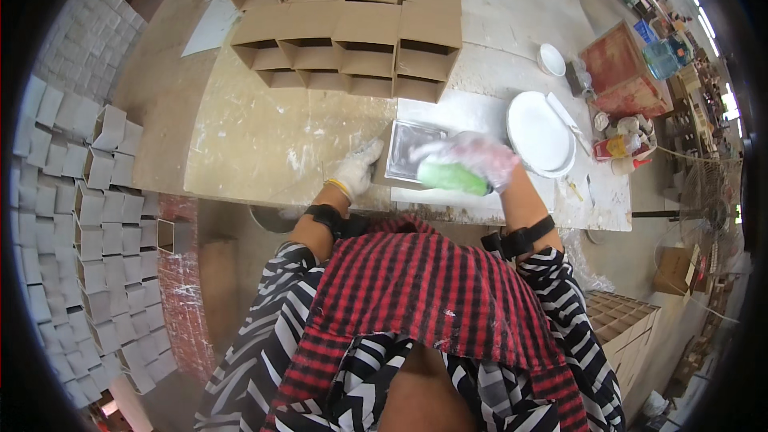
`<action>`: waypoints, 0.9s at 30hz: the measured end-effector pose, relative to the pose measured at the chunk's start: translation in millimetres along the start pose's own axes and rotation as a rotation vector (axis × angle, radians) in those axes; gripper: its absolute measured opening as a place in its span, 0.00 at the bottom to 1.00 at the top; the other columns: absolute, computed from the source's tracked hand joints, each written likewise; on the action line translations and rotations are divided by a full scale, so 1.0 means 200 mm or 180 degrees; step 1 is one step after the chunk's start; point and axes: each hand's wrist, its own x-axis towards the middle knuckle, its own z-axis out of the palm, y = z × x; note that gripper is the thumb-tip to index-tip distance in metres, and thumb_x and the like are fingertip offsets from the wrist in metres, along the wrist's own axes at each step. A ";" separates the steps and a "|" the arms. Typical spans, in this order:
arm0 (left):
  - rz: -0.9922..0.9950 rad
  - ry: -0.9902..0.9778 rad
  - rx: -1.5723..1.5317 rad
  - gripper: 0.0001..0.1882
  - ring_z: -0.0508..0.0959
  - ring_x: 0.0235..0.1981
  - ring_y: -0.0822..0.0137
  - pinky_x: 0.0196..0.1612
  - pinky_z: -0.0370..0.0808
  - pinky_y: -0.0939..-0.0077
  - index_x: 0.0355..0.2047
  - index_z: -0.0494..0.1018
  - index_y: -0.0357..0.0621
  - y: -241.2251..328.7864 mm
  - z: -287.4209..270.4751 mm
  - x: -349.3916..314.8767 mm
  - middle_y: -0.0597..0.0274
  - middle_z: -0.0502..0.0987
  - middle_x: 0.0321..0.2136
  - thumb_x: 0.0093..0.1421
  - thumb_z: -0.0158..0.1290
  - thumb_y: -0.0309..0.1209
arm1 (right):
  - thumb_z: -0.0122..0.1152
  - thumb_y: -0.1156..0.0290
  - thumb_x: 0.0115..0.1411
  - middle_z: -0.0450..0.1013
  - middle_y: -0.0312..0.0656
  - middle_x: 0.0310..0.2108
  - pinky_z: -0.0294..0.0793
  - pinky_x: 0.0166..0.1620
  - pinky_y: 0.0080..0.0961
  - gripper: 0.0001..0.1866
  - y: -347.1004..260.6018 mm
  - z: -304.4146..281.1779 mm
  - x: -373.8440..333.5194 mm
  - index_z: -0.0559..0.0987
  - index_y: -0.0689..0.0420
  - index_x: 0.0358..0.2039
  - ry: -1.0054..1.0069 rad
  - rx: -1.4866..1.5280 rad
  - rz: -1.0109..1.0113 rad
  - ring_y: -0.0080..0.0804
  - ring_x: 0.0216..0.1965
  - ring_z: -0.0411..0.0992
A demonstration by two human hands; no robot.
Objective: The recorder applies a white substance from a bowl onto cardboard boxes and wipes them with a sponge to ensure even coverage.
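A shallow rectangular box, grey inside with a whitish smear, lies at the table's near edge. My left hand, in a whitish glove, grips its left side, with the fingertips partly hidden. Over the box's right part, my right hand wears a thin, see-through glove with white smears. It is closed on a green block that looks like a sponge; motion blurs both. To the right of this hand sits a round white tub with a white surface inside. A white flat strip rests along the tub's right rim.
Brown cardboard boxes with open compartments stand stacked at the table's far side. A white bowl, a red-brown crate and bottles are on the right. Many white boxes are piled at the left. A fan stands at the right.
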 end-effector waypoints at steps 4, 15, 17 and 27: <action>0.0239 0.0274 0.0235 0.19 0.76 0.54 0.65 0.59 0.71 0.69 0.59 0.70 0.37 0.08 0.15 -0.10 0.59 0.76 0.55 0.71 0.50 0.33 | 0.50 0.52 0.66 0.73 0.54 0.55 0.76 0.49 0.41 0.32 0.18 -0.08 -0.23 0.71 0.65 0.61 0.1348 0.0071 -0.0718 0.44 0.50 0.76; 0.2192 0.0185 0.5669 0.25 0.79 0.46 0.50 0.51 0.75 0.61 0.62 0.70 0.50 0.33 0.90 -0.21 0.47 0.78 0.45 0.63 0.53 0.30 | 0.46 0.75 0.70 0.73 0.44 0.57 0.74 0.55 0.24 0.22 0.64 0.08 -0.29 0.69 0.64 0.63 0.2334 0.2956 -0.0885 0.30 0.54 0.74; 0.1668 -0.0246 0.6911 0.25 0.78 0.41 0.51 0.46 0.75 0.60 0.62 0.69 0.46 0.24 0.96 -0.20 0.53 0.78 0.40 0.64 0.51 0.30 | 0.47 0.75 0.69 0.74 0.45 0.56 0.74 0.54 0.26 0.22 0.65 0.02 -0.30 0.69 0.64 0.63 0.2234 0.3763 -0.1002 0.31 0.54 0.74; 0.2523 0.0182 0.7224 0.37 0.67 0.61 0.53 0.65 0.58 0.49 0.68 0.62 0.51 0.11 0.85 -0.31 0.54 0.70 0.58 0.61 0.52 0.51 | 0.52 0.68 0.67 0.77 0.46 0.52 0.73 0.58 0.33 0.17 0.34 -0.23 0.03 0.78 0.61 0.52 0.2163 -0.1659 -0.1294 0.44 0.52 0.74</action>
